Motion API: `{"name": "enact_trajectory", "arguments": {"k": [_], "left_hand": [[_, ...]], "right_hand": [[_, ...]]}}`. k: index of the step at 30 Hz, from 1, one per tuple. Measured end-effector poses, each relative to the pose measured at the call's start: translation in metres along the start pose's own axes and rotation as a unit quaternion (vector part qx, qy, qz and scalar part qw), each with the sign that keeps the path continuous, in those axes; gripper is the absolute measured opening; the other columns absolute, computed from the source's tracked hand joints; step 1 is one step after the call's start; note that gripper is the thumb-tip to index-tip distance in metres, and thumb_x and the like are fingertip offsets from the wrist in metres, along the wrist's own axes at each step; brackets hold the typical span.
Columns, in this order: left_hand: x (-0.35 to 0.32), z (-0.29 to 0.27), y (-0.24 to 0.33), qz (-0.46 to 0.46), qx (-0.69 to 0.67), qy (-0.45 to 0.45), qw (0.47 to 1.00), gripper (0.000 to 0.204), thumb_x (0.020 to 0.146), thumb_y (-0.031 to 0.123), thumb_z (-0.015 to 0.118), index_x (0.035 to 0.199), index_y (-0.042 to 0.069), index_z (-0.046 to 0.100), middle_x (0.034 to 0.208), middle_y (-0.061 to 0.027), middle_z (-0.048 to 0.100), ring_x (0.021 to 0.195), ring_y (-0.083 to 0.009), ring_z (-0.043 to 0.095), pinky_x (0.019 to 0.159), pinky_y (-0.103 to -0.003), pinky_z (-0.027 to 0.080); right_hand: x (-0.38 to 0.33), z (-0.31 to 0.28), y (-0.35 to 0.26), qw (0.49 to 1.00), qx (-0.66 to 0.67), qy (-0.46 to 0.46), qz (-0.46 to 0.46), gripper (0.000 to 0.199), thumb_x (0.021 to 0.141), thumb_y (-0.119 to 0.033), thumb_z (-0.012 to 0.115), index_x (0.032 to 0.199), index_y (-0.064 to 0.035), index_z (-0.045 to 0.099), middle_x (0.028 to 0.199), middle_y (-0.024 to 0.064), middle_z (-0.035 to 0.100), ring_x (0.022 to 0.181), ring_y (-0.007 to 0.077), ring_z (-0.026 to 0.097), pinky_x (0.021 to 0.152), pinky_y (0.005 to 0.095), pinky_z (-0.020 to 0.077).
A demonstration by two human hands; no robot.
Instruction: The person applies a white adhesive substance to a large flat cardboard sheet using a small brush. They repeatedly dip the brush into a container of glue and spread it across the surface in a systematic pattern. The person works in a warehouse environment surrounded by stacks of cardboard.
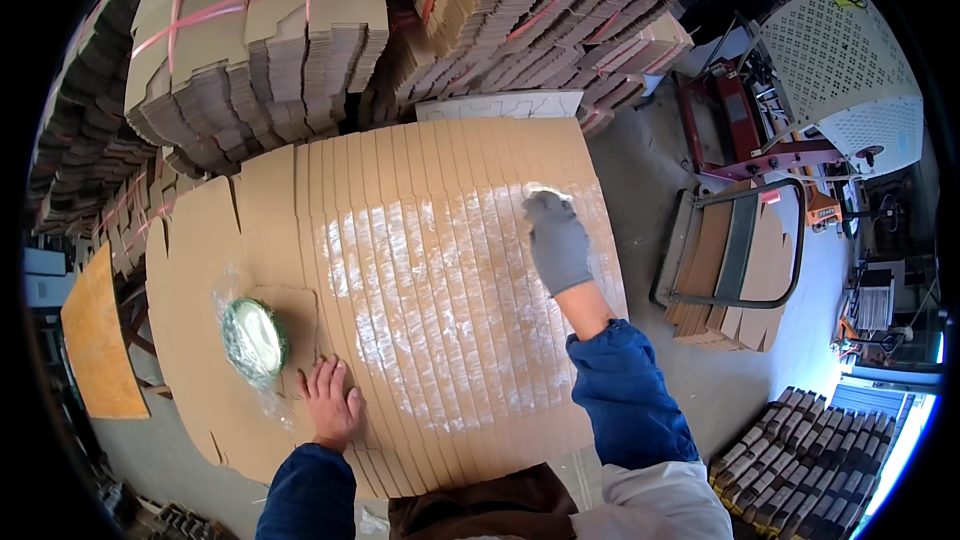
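Overlapping flat cardboard sheets (450, 155) lie fanned out in front of me, their exposed strips smeared with a white, wet-looking paste (430, 310). My right hand (558, 245), in a grey glove, is closed at the far right of the smeared strips. A small whitish piece (545, 188) shows at its fingertips; its kind is unclear. My bare left hand (330, 402) rests on the cardboard at the near left with fingers stretched out. Just beyond it stands a round green container (254, 342) with white contents, wrapped in clear plastic film.
Tall stacks of flat cardboard (260, 40) tied with pink straps stand behind the work surface. On the right, a hand trolley (735, 250) carries cardboard. Beyond it is a white perforated machine guard (840, 65). Bundled pieces (800, 460) lie at the lower right, a wooden board (100, 335) at left.
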State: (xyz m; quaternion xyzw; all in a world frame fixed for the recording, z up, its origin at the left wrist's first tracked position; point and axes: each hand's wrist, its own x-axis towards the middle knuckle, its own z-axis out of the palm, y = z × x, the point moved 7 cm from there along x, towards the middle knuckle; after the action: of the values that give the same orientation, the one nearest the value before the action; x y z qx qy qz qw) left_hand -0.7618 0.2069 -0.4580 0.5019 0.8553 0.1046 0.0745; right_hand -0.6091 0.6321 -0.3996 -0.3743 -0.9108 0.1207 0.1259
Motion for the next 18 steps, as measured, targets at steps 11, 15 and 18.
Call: {"name": "enact_trajectory", "arguments": {"k": [11, 15, 18], "left_hand": [[0.003, -0.001, 0.003, 0.003, -0.011, 0.000, 1.000, 0.051, 0.086, 0.028, 0.056, 0.131, 0.006, 0.053, 0.141, -0.0125, 0.050, 0.135, -0.0367, 0.040, 0.117, -0.062, 0.015], [0.002, -0.002, 0.003, -0.004, -0.010, -0.003, 1.000, 0.051, 0.085, 0.028, 0.056, 0.131, 0.006, 0.053, 0.141, -0.0123, 0.050, 0.135, -0.0366, 0.040, 0.117, -0.062, 0.014], [0.002, -0.001, 0.004, 0.001, -0.013, -0.004, 1.000, 0.051, 0.085, 0.028, 0.057, 0.131, 0.006, 0.053, 0.142, -0.0123, 0.050, 0.135, -0.0366, 0.040, 0.117, -0.062, 0.014]], "right_hand": [[-0.009, 0.003, 0.019, 1.000, 0.003, 0.016, 0.019, 0.028, 0.077, -0.004, 0.066, 0.105, -0.0089, 0.065, 0.111, 0.0097, 0.063, 0.099, 0.0333, 0.062, 0.080, 0.0441, 0.0550], [-0.009, -0.003, 0.040, 0.996, 0.014, 0.043, 0.076, 0.031, 0.076, 0.000, 0.066, 0.106, -0.0100, 0.066, 0.115, 0.0093, 0.064, 0.102, 0.0343, 0.062, 0.084, 0.0435, 0.0541], [-0.013, 0.005, 0.041, 0.998, 0.018, 0.054, 0.040, 0.027, 0.079, -0.001, 0.065, 0.104, -0.0093, 0.065, 0.111, 0.0120, 0.065, 0.101, 0.0356, 0.063, 0.084, 0.0444, 0.0529]]}}
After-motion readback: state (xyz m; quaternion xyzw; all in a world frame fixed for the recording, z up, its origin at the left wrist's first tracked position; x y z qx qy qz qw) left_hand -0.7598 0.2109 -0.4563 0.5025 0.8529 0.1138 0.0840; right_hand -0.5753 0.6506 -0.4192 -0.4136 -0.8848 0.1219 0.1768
